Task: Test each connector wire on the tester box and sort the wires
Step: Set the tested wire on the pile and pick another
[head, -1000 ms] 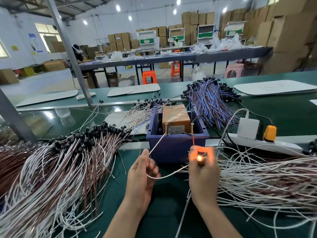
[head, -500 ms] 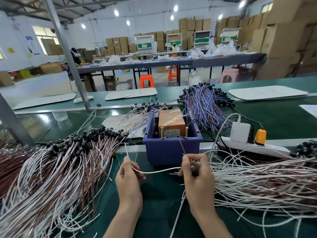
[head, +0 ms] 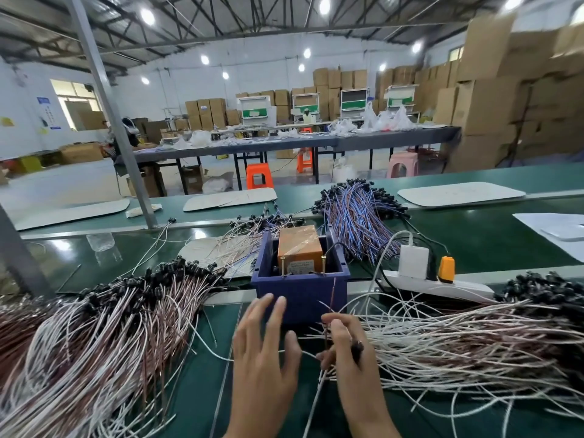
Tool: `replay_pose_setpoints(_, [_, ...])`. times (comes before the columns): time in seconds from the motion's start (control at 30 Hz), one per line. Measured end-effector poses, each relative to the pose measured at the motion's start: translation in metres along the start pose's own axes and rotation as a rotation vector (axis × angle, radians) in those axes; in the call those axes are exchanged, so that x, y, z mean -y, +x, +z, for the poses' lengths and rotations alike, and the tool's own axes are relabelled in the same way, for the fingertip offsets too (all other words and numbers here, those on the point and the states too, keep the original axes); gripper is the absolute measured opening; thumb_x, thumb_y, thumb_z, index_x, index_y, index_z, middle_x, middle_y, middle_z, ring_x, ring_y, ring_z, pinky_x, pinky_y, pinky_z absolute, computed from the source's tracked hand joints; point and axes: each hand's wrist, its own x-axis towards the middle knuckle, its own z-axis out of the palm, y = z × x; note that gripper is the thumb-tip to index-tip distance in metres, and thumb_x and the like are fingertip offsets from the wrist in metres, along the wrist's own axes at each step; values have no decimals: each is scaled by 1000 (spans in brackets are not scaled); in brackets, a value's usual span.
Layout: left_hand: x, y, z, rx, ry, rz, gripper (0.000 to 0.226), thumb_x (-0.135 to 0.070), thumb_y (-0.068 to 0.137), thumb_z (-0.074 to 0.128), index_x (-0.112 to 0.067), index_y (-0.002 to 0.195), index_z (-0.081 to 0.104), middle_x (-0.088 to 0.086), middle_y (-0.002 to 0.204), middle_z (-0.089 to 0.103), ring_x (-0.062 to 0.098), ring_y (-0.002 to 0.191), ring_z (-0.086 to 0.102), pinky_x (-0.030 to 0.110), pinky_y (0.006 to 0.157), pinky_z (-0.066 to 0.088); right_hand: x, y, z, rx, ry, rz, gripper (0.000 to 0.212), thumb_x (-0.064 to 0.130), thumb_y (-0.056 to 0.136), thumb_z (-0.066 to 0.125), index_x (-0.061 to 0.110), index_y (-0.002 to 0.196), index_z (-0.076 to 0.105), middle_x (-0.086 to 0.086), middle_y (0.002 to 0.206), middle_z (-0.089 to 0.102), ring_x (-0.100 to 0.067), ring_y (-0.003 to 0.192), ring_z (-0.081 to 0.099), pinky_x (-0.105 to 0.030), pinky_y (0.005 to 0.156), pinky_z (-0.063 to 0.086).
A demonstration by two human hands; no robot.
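Your left hand (head: 265, 352) has let go of the white lead and now hovers, fingers spread, just in front of the tester box (head: 300, 295). Your right hand (head: 347, 352) still pinches the connector wire (head: 357, 346), its red end pointing up at the box's front wall. Wire heaps lie left (head: 110, 327) and right (head: 458, 349) of the box, with bare green belt (head: 196, 390) between them.

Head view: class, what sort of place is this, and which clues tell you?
Most likely a factory assembly floor with storage: heaps of wires on a long green bench, a tester box at the workstation, and cartons stacked high behind.
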Motion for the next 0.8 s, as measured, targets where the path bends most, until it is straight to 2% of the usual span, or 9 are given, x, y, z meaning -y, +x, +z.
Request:
replay_pose_setpoints(0.1, [-17, -6, 11, 236, 14, 338, 46, -32, 93, 52, -19, 137, 59, -4, 140, 57, 17, 137, 46, 36, 114, 31, 2, -2, -3, 38, 87, 59, 32, 15, 106, 44, 39, 117, 63, 11, 100, 70, -2, 90, 68, -16, 78, 53])
replay_pose_setpoints(0.2, [-19, -8, 13, 358, 24, 396, 38, -35, 92, 53, -25, 125, 67, -13, 123, 67, 9, 123, 58, 32, 114, 30, 3, -3, -8, 27, 77, 111, 39, 16, 106, 40, 43, 129, 55, 21, 121, 62, 8, 111, 58, -14, 89, 44])
replay_pose_setpoints(0.3, [-18, -7, 10, 405, -34, 362, 35, -37, 96, 52, -31, 129, 61, -21, 115, 67, 0, 111, 61, 28, 112, 29, 4, -5, -10, -19, 66, 113, 36, 24, 106, 40, 51, 119, 59, 22, 116, 63, 9, 109, 57, -12, 87, 41])
replay_pose_setpoints(0.37, [-19, -6, 7, 417, -53, 374, 36, -38, 98, 49, -31, 132, 58, -20, 109, 69, -1, 102, 64, 25, 106, 33, 6, -6, -10, -48, 54, 105, 27, 41, 98, 41, 55, 111, 61, 26, 109, 62, 2, 109, 58, -23, 91, 44])
replay_pose_setpoints(0.43, [-22, -4, 3, 431, -82, 380, 37, -42, 100, 46, -32, 134, 56, -19, 99, 70, -3, 90, 62, 19, 95, 38, 10, -5, -12, -93, 47, 87, 32, 51, 85, 38, 52, 107, 61, 22, 102, 60, -9, 103, 59, -33, 89, 47])
replay_pose_setpoints(0.5, [-21, -2, 0, 428, -84, 416, 34, -44, 100, 49, -33, 129, 62, -19, 90, 71, -4, 79, 57, 15, 81, 44, 14, -4, -16, -167, 59, 68, 33, 57, 82, 35, 46, 97, 62, 17, 83, 55, -12, 82, 54, -34, 76, 45])
replay_pose_setpoints(0.6, [-17, -1, 1, 322, -64, 468, 24, -40, 101, 51, -29, 103, 73, -17, 86, 70, 3, 64, 56, 22, 60, 50, 15, -1, -23, -258, 117, 74, 38, 44, 103, 37, 27, 77, 59, 0, 68, 39, -14, 56, 36, -31, 53, 34])
replay_pose_setpoints(0.67, [-13, 1, 2, 257, -42, 442, 31, -41, 104, 46, -28, 96, 73, -16, 83, 67, 6, 57, 54, 22, 55, 48, 14, 2, -28, -272, 168, 137, 47, 41, 104, 43, 16, 66, 53, -5, 61, 35, -15, 47, 30, -26, 43, 28])
replay_pose_setpoints(0.8, [-3, 3, 2, 183, -10, 359, 33, -42, 105, 45, -27, 94, 73, -14, 81, 61, 9, 57, 55, 25, 53, 48, 17, 7, -31, -181, 270, 245, 50, 58, 88, 56, 22, 53, 53, -5, 45, 34, -17, 35, 31, -25, 38, 31])
